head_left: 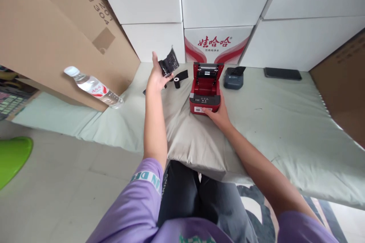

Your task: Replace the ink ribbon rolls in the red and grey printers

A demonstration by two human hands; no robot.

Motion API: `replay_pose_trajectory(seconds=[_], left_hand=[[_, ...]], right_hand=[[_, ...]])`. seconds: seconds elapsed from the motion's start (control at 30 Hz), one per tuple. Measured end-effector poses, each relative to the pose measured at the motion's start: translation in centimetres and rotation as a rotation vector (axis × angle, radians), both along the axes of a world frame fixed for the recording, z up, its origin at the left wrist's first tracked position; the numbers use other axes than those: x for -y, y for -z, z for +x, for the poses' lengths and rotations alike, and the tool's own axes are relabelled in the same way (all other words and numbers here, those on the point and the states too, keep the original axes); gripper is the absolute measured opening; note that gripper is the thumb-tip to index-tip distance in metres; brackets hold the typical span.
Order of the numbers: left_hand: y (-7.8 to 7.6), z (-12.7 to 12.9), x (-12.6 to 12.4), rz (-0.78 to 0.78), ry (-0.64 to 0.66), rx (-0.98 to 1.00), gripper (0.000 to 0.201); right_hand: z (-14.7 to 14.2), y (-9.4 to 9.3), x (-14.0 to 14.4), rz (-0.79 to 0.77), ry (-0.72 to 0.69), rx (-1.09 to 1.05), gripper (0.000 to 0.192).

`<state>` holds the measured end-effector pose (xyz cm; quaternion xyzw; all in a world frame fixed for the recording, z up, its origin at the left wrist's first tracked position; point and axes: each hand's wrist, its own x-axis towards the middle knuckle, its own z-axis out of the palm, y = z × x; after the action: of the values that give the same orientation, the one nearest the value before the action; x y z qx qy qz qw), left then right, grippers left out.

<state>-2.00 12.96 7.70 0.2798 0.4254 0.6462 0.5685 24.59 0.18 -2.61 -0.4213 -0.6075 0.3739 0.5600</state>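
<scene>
My left hand (156,75) is raised over the green cloth and grips a black paper roll (169,62), its loose end sticking out to the right with pale marks on it. My right hand (219,110) grips the front right corner of a red label printer (204,102), thumb on the front near a white sticker. The printer's lid stands up, showing the red hollow inside, where no roll shows. Between my left hand and the printer, a smaller black roll (176,82) with a white core stands beside a dark strip of paper (182,74).
Right of the printer sits a small dark device (234,78) with a black strip on top. A black phone (282,73) lies farther right. A water bottle (95,88) leans at the left by a big cardboard box (71,34). White boxes (154,41) wall off the back.
</scene>
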Motion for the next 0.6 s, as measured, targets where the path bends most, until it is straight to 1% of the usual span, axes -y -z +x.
replay_pose_trajectory(seconds=[0.07,0.1,0.17,0.3,0.33,0.4,0.47,0.53,0.6], left_hand=[[-0.3,0.0,0.4,0.021,0.088,0.092,0.037],[-0.4,0.0,0.5,0.042,0.101,0.116,0.034],[-0.1,0.1,0.6,0.079,0.077,0.115,0.028],[1.1,0.2,0.2,0.121,0.072,-0.067,0.011],[1.4,0.2,0.0,0.146,0.074,-0.118,0.01],[1.9,0.2,-0.3,0.181,0.038,-0.189,0.015],[2.0,0.1,-0.6,0.14,-0.035,-0.243,0.018],[2.0,0.2,-0.9,0.101,-0.069,-0.289,0.028],[2.0,0.3,-1.0,0.105,-0.059,-0.301,0.041]], right_hand=[[0.0,0.0,0.1,-0.009,0.0,0.014,0.114],[0.0,0.0,0.1,-0.014,-0.001,0.017,0.114],[0.0,0.2,0.0,-0.008,-0.005,0.004,0.112],[0.0,0.8,-0.3,0.026,-0.012,-0.031,0.11],[0.0,0.9,-0.4,0.023,-0.008,-0.032,0.111],[0.0,1.0,-0.5,0.011,0.003,-0.024,0.113],[0.1,1.1,-0.5,0.001,0.01,-0.019,0.115],[0.1,1.0,-0.5,-0.01,0.011,-0.014,0.116],[0.2,1.0,-0.4,-0.024,0.008,-0.009,0.117]])
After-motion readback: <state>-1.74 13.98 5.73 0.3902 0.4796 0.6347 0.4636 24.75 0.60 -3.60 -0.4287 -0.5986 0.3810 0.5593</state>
